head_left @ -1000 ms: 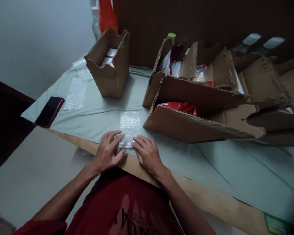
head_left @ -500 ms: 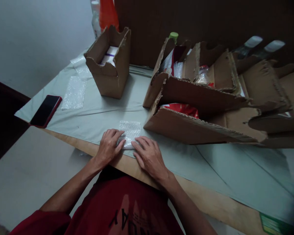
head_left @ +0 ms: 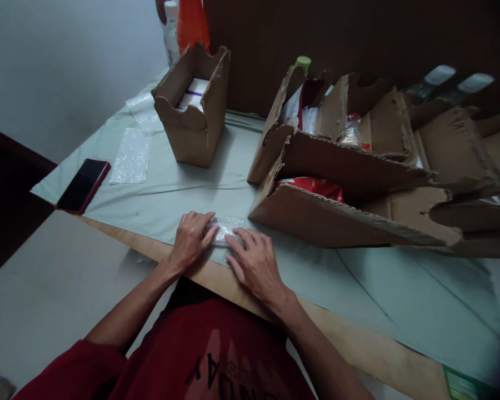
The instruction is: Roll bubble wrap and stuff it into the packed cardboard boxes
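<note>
Nearest the table edge (head_left: 233, 289), the left hand (head_left: 190, 240) and right hand (head_left: 256, 265) lie flat with fingers spread, pressing a rolled bubble wrap bundle (head_left: 225, 229) between them on the pale cloth (head_left: 166, 194). Rolling it well probably means even pressure from both palms, keeping the ends level so the roll stays tight. Just beyond the bundle sits the torn large carton (head_left: 337, 216); farther back-left stand a small carton (head_left: 195, 111), a loose bubble wrap sheet (head_left: 131, 155) and a phone (head_left: 83, 185).
</note>
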`<act>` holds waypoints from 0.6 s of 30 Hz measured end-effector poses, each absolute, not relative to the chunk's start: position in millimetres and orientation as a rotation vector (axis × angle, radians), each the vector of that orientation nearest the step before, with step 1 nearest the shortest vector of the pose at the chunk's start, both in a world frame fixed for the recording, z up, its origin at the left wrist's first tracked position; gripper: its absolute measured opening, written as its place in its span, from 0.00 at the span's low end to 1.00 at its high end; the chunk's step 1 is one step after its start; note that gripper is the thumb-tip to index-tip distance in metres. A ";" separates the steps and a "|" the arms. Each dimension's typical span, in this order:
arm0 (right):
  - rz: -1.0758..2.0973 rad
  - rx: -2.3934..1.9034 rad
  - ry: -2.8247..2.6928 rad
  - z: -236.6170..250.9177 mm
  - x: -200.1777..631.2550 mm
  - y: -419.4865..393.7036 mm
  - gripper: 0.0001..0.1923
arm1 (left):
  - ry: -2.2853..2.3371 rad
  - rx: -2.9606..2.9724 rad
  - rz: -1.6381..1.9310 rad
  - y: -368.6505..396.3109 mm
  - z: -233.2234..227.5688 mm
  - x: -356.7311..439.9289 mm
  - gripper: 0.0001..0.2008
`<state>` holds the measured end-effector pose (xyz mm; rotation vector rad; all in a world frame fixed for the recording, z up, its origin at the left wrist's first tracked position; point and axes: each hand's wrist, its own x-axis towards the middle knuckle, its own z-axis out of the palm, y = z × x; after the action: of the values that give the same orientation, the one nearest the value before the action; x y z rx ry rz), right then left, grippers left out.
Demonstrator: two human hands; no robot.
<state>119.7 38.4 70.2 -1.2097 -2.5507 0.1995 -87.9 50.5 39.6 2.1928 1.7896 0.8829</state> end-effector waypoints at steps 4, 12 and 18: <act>0.268 -1.269 -2.549 62.8 111.5 58.0 0.13 | 1.860 1.932 1.089 43.9 50.5 -93.5 0.14; 1.097 -1.245 -2.000 77.4 125.1 30.4 0.11 | 1.470 0.864 0.957 -17.6 72.6 -88.3 0.33; 1.593 -1.238 -1.399 86.7 161.2 -4.2 0.30 | 1.253 0.873 0.897 -11.5 65.4 -61.4 0.20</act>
<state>161.2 -4.2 86.7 -1.2383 -1.3988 1.5925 -61.4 -11.5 65.4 0.8731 1.2534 0.8972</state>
